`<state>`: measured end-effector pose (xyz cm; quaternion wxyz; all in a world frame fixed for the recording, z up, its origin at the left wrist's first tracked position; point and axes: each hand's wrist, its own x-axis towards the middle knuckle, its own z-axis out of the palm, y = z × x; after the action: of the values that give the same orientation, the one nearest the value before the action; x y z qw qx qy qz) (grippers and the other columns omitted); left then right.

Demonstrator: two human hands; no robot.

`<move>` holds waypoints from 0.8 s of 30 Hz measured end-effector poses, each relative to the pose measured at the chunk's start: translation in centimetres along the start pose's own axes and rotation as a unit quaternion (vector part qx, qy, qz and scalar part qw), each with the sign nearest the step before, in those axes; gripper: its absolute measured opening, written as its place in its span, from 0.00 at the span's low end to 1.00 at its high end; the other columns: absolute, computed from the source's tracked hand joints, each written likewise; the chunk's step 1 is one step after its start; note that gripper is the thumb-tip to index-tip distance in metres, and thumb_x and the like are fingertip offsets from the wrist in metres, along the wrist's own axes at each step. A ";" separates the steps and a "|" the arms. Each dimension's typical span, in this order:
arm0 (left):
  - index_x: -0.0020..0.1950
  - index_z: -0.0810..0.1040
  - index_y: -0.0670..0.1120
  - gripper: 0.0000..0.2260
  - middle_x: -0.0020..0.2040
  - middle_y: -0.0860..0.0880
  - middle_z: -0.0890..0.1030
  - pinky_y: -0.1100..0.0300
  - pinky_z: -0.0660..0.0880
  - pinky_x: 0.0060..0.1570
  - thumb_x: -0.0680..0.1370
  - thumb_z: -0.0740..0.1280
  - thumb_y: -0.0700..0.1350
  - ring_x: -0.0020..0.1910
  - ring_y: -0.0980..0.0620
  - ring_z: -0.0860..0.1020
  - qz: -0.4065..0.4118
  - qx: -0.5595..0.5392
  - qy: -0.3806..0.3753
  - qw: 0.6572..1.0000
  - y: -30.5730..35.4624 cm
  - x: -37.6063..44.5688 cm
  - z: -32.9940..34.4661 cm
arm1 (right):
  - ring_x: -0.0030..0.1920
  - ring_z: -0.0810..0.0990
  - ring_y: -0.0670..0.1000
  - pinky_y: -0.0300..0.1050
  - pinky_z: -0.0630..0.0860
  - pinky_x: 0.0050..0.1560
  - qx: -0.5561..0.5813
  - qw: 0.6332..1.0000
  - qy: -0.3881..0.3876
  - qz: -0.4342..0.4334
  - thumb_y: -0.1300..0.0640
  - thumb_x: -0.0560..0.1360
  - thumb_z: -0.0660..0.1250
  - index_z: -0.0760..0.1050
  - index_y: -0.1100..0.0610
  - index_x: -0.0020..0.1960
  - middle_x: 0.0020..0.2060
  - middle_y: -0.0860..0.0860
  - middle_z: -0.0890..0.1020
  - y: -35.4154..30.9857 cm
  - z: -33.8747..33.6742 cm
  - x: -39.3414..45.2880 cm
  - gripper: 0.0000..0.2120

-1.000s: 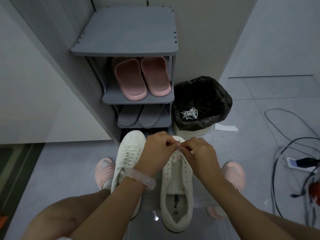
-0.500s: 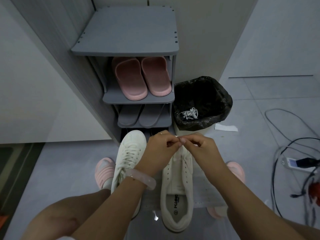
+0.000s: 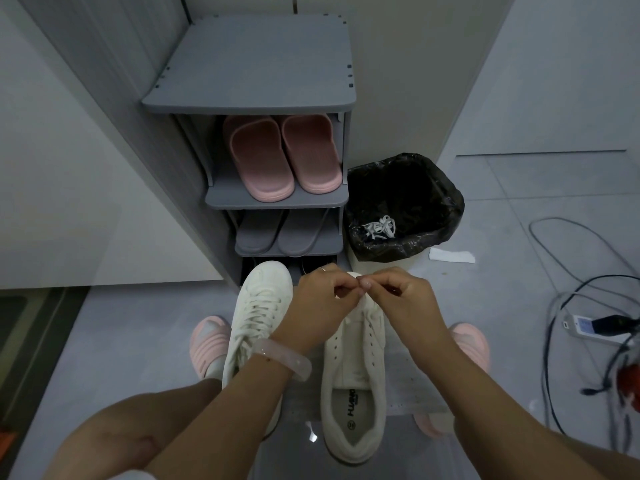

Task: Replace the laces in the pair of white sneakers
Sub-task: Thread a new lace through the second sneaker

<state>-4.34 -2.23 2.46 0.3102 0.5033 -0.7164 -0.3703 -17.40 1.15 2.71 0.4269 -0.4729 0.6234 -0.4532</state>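
Two white sneakers stand side by side on the floor in front of me, toes away. The left sneaker (image 3: 258, 317) is laced up. The right sneaker (image 3: 355, 375) shows bare eyelets along its lower rows. My left hand (image 3: 320, 306) and my right hand (image 3: 401, 299) meet fingertip to fingertip above the right sneaker's toe, each pinching a white lace (image 3: 360, 294) that my fingers mostly hide. A tangle of old white laces (image 3: 379, 228) lies inside the black-lined bin (image 3: 446, 202).
A grey shoe rack (image 3: 252, 95) stands straight ahead, holding pink slippers (image 3: 280, 157) and grey slippers (image 3: 277, 233). Cables and a power strip (image 3: 595, 327) sprawl on the floor at right. A white paper scrap (image 3: 452, 255) lies by the bin. My feet wear pink shoes (image 3: 207, 344).
Both hands have risen slightly and moved toward the sneaker's toe, fingertips staying pinched together on the lace. The sneakers have not moved.
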 end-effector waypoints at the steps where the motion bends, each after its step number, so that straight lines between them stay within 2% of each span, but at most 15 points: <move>1: 0.42 0.83 0.41 0.03 0.35 0.59 0.73 0.75 0.68 0.38 0.72 0.71 0.39 0.34 0.63 0.73 0.006 0.002 0.007 1.000 0.0 0.0 0.0 | 0.41 0.79 0.38 0.27 0.73 0.43 0.006 1.000 -0.003 0.005 0.61 0.73 0.68 0.82 0.51 0.45 0.41 0.47 0.82 0.0 0.0 -0.1 0.06; 3: 0.41 0.84 0.41 0.02 0.36 0.59 0.73 0.76 0.68 0.38 0.72 0.71 0.38 0.34 0.63 0.73 0.024 0.015 0.020 0.999 0.0 0.0 0.0 | 0.43 0.80 0.38 0.27 0.73 0.44 0.018 1.000 -0.013 0.018 0.60 0.73 0.68 0.81 0.51 0.48 0.44 0.46 0.82 0.2 0.1 -0.2 0.07; 6: 0.41 0.84 0.40 0.03 0.37 0.53 0.75 0.73 0.68 0.38 0.72 0.70 0.38 0.33 0.61 0.71 0.046 0.046 0.022 0.998 0.0 0.0 0.0 | 0.41 0.79 0.36 0.25 0.72 0.42 0.012 0.999 -0.027 0.019 0.60 0.73 0.68 0.81 0.48 0.43 0.42 0.45 0.82 0.2 0.2 -0.2 0.08; 10: 0.43 0.82 0.40 0.06 0.41 0.46 0.78 0.64 0.66 0.39 0.74 0.68 0.41 0.39 0.56 0.70 0.059 0.116 -0.004 0.991 -0.2 -0.3 0.1 | 0.38 0.77 0.41 0.26 0.70 0.41 -0.129 0.989 0.010 -0.068 0.62 0.73 0.69 0.82 0.56 0.41 0.36 0.45 0.79 0.6 0.4 -0.3 0.04; 13: 0.47 0.83 0.42 0.05 0.43 0.47 0.78 0.64 0.68 0.42 0.74 0.68 0.41 0.41 0.55 0.72 0.053 0.096 -0.006 0.994 -0.3 -0.5 0.2 | 0.38 0.76 0.40 0.26 0.70 0.41 -0.177 0.974 0.047 -0.130 0.64 0.73 0.69 0.81 0.59 0.40 0.35 0.47 0.78 0.8 0.7 -0.6 0.04; 15: 0.50 0.83 0.43 0.07 0.44 0.49 0.77 0.71 0.67 0.42 0.74 0.70 0.42 0.41 0.56 0.73 0.026 0.063 -0.024 0.997 -0.4 -0.7 0.2 | 0.38 0.76 0.40 0.25 0.69 0.41 -0.154 0.978 0.067 -0.121 0.64 0.73 0.69 0.80 0.56 0.39 0.34 0.44 0.78 0.6 0.7 -0.6 0.06; 19: 0.47 0.83 0.40 0.06 0.45 0.43 0.78 0.73 0.65 0.40 0.75 0.68 0.40 0.38 0.58 0.72 0.005 0.008 -0.075 0.997 -0.6 -0.7 0.5 | 0.38 0.78 0.38 0.25 0.71 0.40 -0.022 0.998 0.032 -0.044 0.63 0.74 0.68 0.79 0.50 0.38 0.35 0.44 0.81 0.0 0.9 -0.6 0.10; 21: 0.45 0.83 0.39 0.06 0.41 0.49 0.75 0.74 0.65 0.40 0.76 0.67 0.39 0.37 0.62 0.70 -0.003 -0.015 -0.080 0.997 -0.5 -0.6 0.5 | 0.36 0.79 0.38 0.26 0.72 0.38 0.027 0.999 0.026 -0.017 0.62 0.74 0.67 0.80 0.49 0.39 0.36 0.45 0.82 -0.2 0.7 -0.5 0.10; 24: 0.45 0.83 0.40 0.08 0.39 0.57 0.71 0.75 0.64 0.41 0.77 0.65 0.40 0.37 0.62 0.70 -0.023 -0.019 -0.103 0.994 -0.7 -0.3 0.4 | 0.37 0.80 0.37 0.26 0.73 0.38 0.078 0.997 -0.004 0.023 0.59 0.75 0.66 0.81 0.48 0.41 0.37 0.46 0.83 -0.2 0.2 -0.5 0.09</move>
<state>-4.20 -2.03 1.67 0.2357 0.4732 -0.7257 -0.4403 -17.06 1.56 2.93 0.4753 -0.4256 0.5954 -0.4883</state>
